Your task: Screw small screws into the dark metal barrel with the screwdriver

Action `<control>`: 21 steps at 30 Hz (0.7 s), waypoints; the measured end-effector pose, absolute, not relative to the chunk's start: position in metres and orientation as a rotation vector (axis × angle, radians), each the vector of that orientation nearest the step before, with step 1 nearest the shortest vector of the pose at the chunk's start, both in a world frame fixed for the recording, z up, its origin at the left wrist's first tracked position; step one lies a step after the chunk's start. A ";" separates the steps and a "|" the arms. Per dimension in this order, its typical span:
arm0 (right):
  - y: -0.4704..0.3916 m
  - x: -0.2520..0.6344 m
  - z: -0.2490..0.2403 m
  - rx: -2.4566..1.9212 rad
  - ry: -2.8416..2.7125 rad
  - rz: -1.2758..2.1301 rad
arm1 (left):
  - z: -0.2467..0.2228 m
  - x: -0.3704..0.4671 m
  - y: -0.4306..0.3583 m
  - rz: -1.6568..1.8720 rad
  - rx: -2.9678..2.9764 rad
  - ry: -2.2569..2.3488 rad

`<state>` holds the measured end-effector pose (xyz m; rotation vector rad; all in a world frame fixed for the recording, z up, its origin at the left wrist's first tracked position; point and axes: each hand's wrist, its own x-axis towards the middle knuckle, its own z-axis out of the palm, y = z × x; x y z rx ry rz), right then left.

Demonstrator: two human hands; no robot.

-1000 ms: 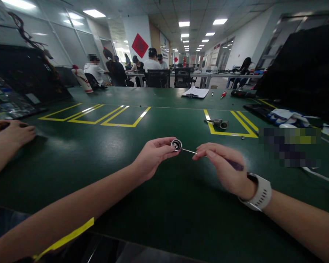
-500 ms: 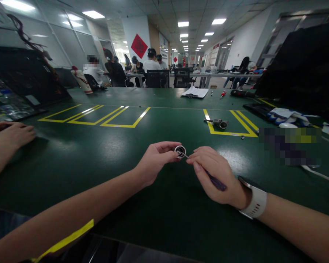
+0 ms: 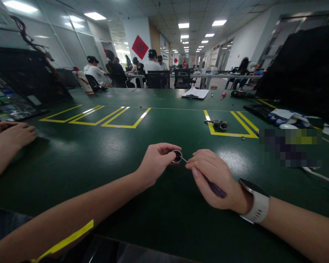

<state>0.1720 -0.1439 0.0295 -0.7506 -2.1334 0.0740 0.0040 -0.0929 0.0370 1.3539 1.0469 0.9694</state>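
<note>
Between the thumb and fingers of my left hand (image 3: 157, 162) is a small round metal ring-like part (image 3: 177, 156), its opening turned toward me. My right hand (image 3: 212, 177) is closed around the dark purple handle of a thin tool (image 3: 216, 188). The tool's slim metal shaft points left, and its tip reaches the opening of the round part. Both hands are above the green table (image 3: 164, 208). Farther back on the right, a metal fitting with a round end (image 3: 218, 124) lies across a yellow tape outline.
A small metal piece (image 3: 243, 138) lies near the right tape outline. Papers on a clipboard (image 3: 195, 92) and a red tool (image 3: 223, 95) lie at the back. Gloves (image 3: 286, 116) are on the right. Another person's hands (image 3: 12, 137) rest at the left edge.
The round part in my left hand has shifted slightly left and down and is turned a little. My right hand has lowered slightly, still holding the tool.
</note>
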 end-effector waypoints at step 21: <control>-0.131 0.176 0.027 -1.083 -1.749 0.584 | 0.014 -0.011 -0.053 0.970 1.888 1.052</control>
